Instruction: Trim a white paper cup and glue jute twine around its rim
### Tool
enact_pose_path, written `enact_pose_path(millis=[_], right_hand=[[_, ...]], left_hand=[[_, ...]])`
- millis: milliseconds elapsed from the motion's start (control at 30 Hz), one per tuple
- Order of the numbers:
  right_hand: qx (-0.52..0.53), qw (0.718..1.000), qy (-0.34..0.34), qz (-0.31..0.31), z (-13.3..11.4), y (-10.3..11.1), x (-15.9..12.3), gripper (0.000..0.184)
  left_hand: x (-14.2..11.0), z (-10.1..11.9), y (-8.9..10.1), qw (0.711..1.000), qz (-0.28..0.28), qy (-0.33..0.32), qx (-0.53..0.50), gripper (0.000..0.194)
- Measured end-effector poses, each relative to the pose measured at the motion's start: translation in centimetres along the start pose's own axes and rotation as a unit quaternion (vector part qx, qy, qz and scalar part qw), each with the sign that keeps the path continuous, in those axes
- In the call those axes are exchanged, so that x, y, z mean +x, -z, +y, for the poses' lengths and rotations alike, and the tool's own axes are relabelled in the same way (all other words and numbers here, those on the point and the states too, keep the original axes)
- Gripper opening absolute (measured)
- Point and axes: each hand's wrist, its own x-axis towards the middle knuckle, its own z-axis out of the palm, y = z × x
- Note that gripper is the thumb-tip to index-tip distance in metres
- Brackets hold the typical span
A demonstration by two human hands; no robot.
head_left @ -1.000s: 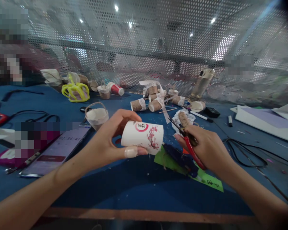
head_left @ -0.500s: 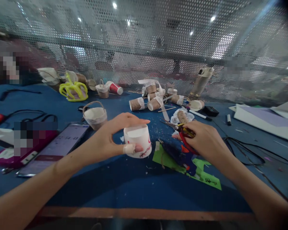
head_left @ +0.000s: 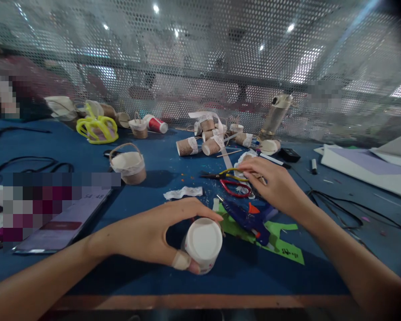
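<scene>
My left hand (head_left: 157,232) is closed round a white paper cup (head_left: 205,243) with faint red print. The cup's closed base faces up toward me, and a bandage wraps my thumb. My right hand (head_left: 270,178) has its fingertips at the yellow handle of the scissors (head_left: 225,176), with the thumb partly hidden. Those scissors have one red handle, and their blades point left, low over the blue table. A strip of white lace (head_left: 183,192) lies between the hands. Below the scissors, a blue glue gun (head_left: 243,218) rests on green paper (head_left: 292,252).
A small twine-handled basket (head_left: 128,167) stands left, near a phone (head_left: 67,223). Several twine-wrapped cups (head_left: 212,145) are piled behind, with a red cup (head_left: 157,125) and a yellow crown-like piece (head_left: 98,130). Black cables (head_left: 337,209) and paper sheets (head_left: 367,171) lie right.
My left hand has brought the cup down and nearer and tipped it so its base faces up. My right hand has lowered the scissors, uncovering the glue gun. The lace strip now shows.
</scene>
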Motion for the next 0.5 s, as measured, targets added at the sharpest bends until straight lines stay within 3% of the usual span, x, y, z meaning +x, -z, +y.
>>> enact_pose_path(millis=[67,133,233,367,500], right_hand=[[0.015,0.999,0.010,-0.050,0.1,0.9,-0.6,0.024],[0.036,0.987,0.035,-0.153,0.4,1.8,-1.3,0.026],[0.058,0.964,0.055,-0.254,1.1,2.8,-2.2,0.038],[0.093,0.943,0.034,-0.317,1.4,3.8,-3.1,0.047],[0.100,0.931,0.022,-0.350,1.4,3.5,-3.7,0.061]], left_hand=[[0.0,-0.2,0.0,1.000,-0.001,-0.008,0.003,0.074],[0.1,-0.3,0.0,1.000,0.007,-0.005,0.007,0.076],[0.3,-0.4,0.0,1.000,0.013,0.010,0.006,0.079],[0.5,-0.2,0.1,1.000,-0.002,0.019,-0.005,0.071],[0.7,-0.2,0.1,1.000,-0.012,0.019,-0.010,0.069]])
